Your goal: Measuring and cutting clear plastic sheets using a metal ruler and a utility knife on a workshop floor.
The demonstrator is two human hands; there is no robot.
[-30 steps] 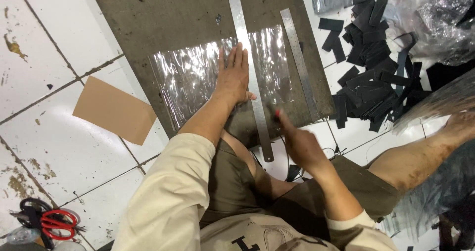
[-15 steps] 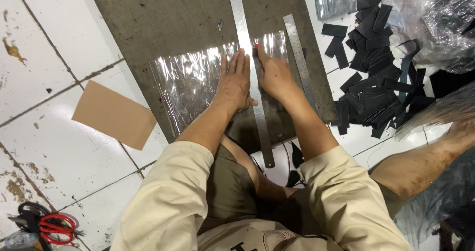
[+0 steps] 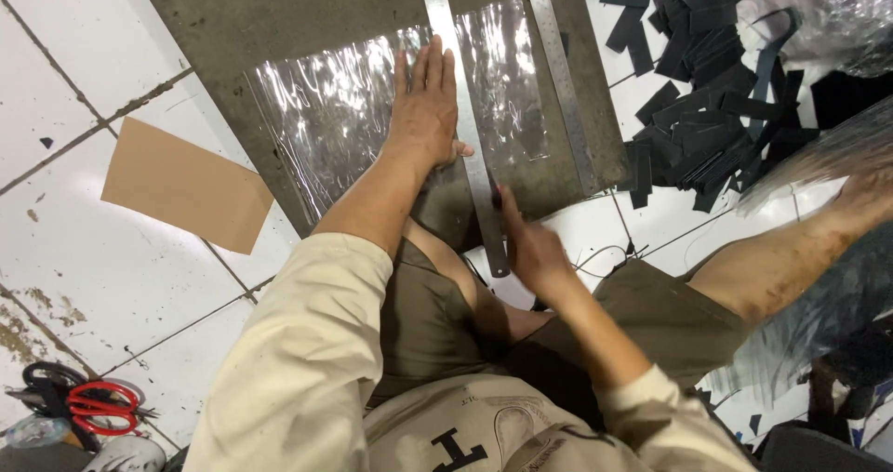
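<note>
My left hand (image 3: 423, 109) lies flat with fingers spread on a clear plastic sheet (image 3: 326, 109) and presses against a long steel ruler (image 3: 446, 35). The sheet is spread on a dark grey board (image 3: 251, 16). My right hand (image 3: 532, 247), blurred, is at the board's near edge on the right side of the ruler. Its fingers are closed on a small dark cutter (image 3: 498, 198) whose tip is against the ruler's edge.
A second steel ruler (image 3: 561, 81) lies on the board to the right. A pile of black strips (image 3: 707, 91) covers the white tiles at upper right. A brown card piece (image 3: 186, 184) lies left of the board, red-handled scissors (image 3: 93, 402) at lower left. My bare leg (image 3: 791, 249) stretches right.
My right hand has come back down along the ruler's right side, from the sheet's far end to the board's near edge. My left hand has stayed pressed on the sheet.
</note>
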